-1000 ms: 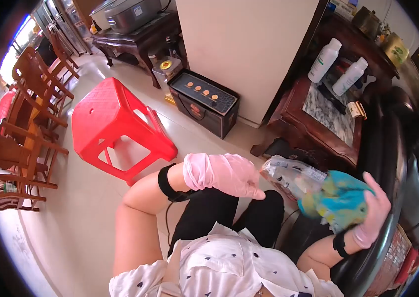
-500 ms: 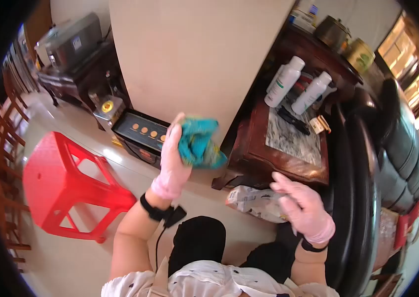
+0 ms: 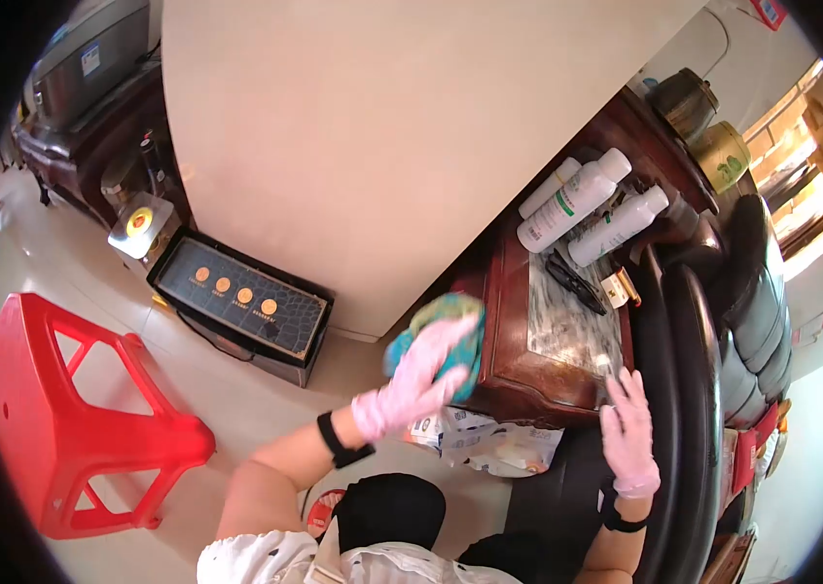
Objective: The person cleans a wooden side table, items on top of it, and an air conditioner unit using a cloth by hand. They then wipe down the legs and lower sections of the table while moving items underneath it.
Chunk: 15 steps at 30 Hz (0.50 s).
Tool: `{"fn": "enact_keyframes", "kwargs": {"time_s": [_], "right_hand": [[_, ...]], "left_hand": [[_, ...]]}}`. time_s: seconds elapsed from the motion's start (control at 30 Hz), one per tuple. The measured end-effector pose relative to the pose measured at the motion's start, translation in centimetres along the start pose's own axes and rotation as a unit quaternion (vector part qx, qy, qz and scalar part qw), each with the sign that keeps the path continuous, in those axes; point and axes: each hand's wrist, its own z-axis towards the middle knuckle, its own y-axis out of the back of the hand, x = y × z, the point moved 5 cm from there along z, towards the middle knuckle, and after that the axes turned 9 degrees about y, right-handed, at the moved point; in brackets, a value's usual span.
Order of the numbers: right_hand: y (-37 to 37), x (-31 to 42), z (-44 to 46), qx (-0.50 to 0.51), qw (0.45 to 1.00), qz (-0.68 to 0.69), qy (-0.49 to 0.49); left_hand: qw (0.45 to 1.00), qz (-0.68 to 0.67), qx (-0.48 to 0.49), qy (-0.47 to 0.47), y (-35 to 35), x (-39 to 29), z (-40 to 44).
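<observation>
**Near the middle of the frame, a cloth bunched at the cabinet's left side**

Just right of centre, your gloved left hand [image 3: 413, 382] grasps the crumpled cloth [image 3: 471, 358] beside the left edge of the dark wooden cabinet [image 3: 518, 378]; whether they touch, you cannot tell. Lower right, your right hand [image 3: 628, 438] is open and holds nothing, its fingers near the cabinet's front corner. To handle the cloth well, spread your left palm evenly behind it, tuck in loose folds, and move with light, steady pressure. Mind the white bottles [image 3: 567, 206] at upper right and the plastic bag [image 3: 509, 450] below. The cloth looks soft, teal-blue with yellow-green patches, its outline slightly blurred and partly hidden by your fingers.
</observation>
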Motion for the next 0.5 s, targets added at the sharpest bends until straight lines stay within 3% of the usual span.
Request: {"fn": "enact_keyframes", "kwargs": {"time_s": [0.07,0.2,0.4,0.47,0.5], "right_hand": [[-3.6,-1.0,-0.1,0.060,0.998,0.023,0.023],[-4.3,-0.4,0.3,0.045,0.998,0.033,0.021],[-4.4,-0.3,0.2,0.020,0.999,0.041,0.016],[-4.3,-0.1,0.2,0.014,0.999,0.042,0.020],[-4.1,0.0,0.2,0.017,0.999,0.039,0.020]], "left_hand": [[0.998,-0.024,-0.015,0.054,-0.5,3.5,4.2],[0.993,-0.045,-0.064,0.094,-1.6,5.4,6.7],[0.994,0.038,-0.063,0.083,-1.0,0.5,2.1],[0.991,-0.013,-0.015,0.133,-0.9,1.4,2.2],[0.983,-0.124,-0.039,0.129,-0.5,1.9,2.9]]}}
